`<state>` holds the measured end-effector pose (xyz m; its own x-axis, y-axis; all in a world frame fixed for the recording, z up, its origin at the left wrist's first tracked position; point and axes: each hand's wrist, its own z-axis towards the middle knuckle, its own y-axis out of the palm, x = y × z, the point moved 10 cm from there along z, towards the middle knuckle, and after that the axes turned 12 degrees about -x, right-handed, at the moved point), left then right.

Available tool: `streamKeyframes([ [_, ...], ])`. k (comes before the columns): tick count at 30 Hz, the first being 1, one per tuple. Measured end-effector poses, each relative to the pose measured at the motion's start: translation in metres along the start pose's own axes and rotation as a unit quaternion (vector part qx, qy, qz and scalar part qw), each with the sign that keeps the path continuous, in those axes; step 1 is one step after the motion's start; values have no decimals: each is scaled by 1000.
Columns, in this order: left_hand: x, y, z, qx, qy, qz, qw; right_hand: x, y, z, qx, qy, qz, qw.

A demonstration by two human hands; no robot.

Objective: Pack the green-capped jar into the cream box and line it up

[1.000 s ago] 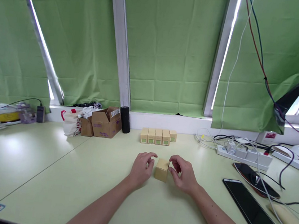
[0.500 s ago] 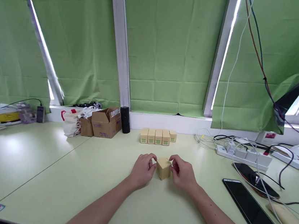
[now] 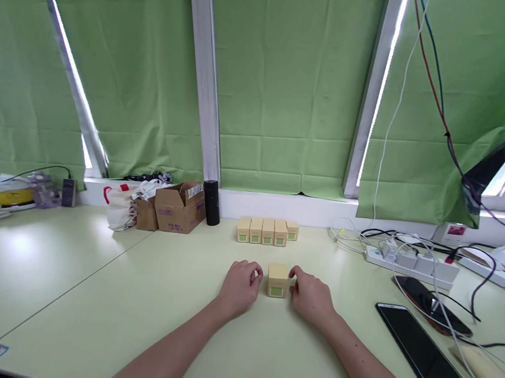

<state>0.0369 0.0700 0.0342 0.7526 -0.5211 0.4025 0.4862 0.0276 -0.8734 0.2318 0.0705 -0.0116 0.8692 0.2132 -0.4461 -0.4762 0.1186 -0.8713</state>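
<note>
A small tan cardboard box (image 3: 276,282) stands upright on the table, between my two hands. Its front face, with a green label near the bottom, is turned towards me. Just left of it is my left hand (image 3: 241,286), fingers curled and the thumb a little apart from the index finger, with a narrow gap to the box. On the other side, my right hand (image 3: 312,295) has its index finger and thumb bent and apart, close to the box's right side. Neither hand holds anything. Farther back, several similar small boxes (image 3: 268,232) stand in a row.
To the right lie a white-edged phone (image 3: 429,353), a dark phone (image 3: 431,304) and a power strip (image 3: 411,264) with tangled cables. An opened carton (image 3: 180,209), a black cylinder (image 3: 211,202) and a cloth bag (image 3: 120,208) stand at the back left.
The small box has been turned, so its green-labelled face now points at me instead of a corner. My fingers have come off it, and both hands have drawn slightly apart.
</note>
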Motion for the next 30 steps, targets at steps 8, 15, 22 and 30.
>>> streamKeyframes([
  [8,-14,7,3,-41,-59,72,995,-3,0,-2,-47,-39,71,996],
  [15,-9,6,2,-40,-53,73,995,-18,7,2,-56,-79,311,945],
  [22,-5,5,1,-28,-29,60,997,15,-8,27,39,-30,357,933],
  [30,-8,7,1,-31,-32,48,998,77,-32,70,130,62,346,927],
])
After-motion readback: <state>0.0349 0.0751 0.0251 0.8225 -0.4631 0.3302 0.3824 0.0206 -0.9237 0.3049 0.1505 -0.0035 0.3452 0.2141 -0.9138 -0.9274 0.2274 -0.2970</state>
